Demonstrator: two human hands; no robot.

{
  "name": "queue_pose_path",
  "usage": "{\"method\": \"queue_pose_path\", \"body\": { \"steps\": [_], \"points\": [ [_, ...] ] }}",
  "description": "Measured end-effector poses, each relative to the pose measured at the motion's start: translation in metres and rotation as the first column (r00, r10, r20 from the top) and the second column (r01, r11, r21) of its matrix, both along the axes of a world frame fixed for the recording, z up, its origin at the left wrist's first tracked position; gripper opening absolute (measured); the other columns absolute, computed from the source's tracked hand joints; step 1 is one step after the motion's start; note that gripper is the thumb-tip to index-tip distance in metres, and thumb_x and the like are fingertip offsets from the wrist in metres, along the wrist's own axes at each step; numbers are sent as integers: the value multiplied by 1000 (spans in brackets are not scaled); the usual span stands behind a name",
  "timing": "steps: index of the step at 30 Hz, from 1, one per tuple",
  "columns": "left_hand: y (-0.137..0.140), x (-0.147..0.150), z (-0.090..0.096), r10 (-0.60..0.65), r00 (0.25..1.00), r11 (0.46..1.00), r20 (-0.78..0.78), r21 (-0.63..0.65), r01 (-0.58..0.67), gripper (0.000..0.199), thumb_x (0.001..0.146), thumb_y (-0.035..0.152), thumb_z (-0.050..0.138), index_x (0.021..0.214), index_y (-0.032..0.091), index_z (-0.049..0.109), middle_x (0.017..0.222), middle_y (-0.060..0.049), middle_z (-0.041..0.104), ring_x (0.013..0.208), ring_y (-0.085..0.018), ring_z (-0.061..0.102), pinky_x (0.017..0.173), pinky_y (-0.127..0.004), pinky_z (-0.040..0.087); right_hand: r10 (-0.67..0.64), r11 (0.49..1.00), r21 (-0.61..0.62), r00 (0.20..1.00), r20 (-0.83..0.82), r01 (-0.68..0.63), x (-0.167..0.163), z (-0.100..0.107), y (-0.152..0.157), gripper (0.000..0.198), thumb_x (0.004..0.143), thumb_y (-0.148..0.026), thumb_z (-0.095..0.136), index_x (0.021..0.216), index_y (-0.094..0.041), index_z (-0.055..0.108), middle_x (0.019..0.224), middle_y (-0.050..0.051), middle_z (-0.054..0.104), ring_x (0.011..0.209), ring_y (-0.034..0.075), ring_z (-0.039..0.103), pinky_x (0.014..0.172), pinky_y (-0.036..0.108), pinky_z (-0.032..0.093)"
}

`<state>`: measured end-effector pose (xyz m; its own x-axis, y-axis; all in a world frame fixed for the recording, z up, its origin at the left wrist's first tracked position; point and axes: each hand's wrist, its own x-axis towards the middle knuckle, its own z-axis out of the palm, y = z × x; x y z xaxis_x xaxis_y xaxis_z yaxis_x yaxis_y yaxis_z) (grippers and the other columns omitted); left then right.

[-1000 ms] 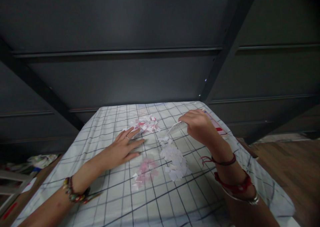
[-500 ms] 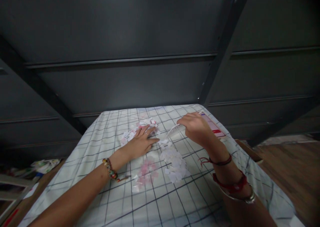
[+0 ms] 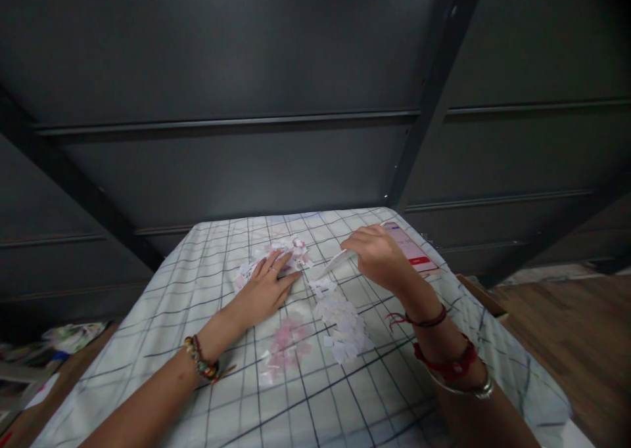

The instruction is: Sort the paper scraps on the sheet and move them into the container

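Observation:
My left hand [image 3: 263, 291] rests with spread fingers on a heap of white and pink paper scraps [image 3: 294, 247] toward the back of the table. Pinched in my right hand [image 3: 378, 257] is a thin white piece of paper [image 3: 334, 263], slanting down to the left above the cloth. Just below its lower end lies a heap of white paper scraps [image 3: 345, 330]. Nearer to me is a smaller group of pink scraps [image 3: 290, 343]. The fingertips of my right hand are partly hidden.
A checked white cloth [image 3: 236, 408] covers the table. Beyond my right hand lies a flat, phone-like thing with a pink face and red bar [image 3: 419, 259]. A dark panelled wall [image 3: 256, 165] rises behind the table. A cardboard box [image 3: 480, 293] stands past the right edge.
My left hand has drawn back slightly to the left over the mixed scraps. My right hand still holds the white paper, now turned more edge-on. The view has shifted a little.

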<state>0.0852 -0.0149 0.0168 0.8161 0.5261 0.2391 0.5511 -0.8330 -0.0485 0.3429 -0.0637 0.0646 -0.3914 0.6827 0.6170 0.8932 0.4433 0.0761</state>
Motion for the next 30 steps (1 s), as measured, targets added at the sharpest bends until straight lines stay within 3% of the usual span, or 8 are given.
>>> {"method": "queue_pose_path", "body": {
  "steps": [7, 13, 21, 30],
  "points": [
    [5, -12, -9, -17, 994, 1000, 104, 6, 16, 33, 93, 24, 36, 124, 20, 48, 141, -12, 26, 132, -33, 21, 102, -56, 30, -13, 999, 53, 999, -31, 15, 0, -3, 5, 38, 66, 3, 35, 79, -18, 64, 74, 3, 63, 74, 16, 52, 71, 32, 32],
    [14, -26, -12, 6, 982, 1000, 188, 23, -11, 32, 93, 28, 39, 123, 25, 48, 143, -6, 26, 134, -32, 16, 105, -55, 26, 35, 999, 31, 999, -9, -35, 0, -4, 5, 37, 63, 5, 35, 70, -19, 62, 68, 1, 62, 70, 14, 52, 71, 30, 33],
    [9, -24, -10, 3, 991, 1000, 135, -9, -2, 34, 93, 29, 39, 125, 22, 49, 145, -9, 25, 133, -34, 17, 104, -55, 27, -41, 994, 99, 999, -36, 44, -3, -10, 8, 38, 69, 3, 36, 83, -16, 65, 75, 4, 64, 75, 17, 52, 73, 32, 32],
    [8, -25, -11, 11, 997, 1000, 74, -22, -9, 34, 93, 30, 39, 124, 19, 50, 145, -13, 24, 132, -37, 20, 100, -60, 28, -60, 992, 111, 998, -16, 62, -3, -9, 6, 40, 65, 5, 33, 77, -16, 65, 71, 4, 63, 72, 16, 51, 71, 32, 33]
  ]
}}
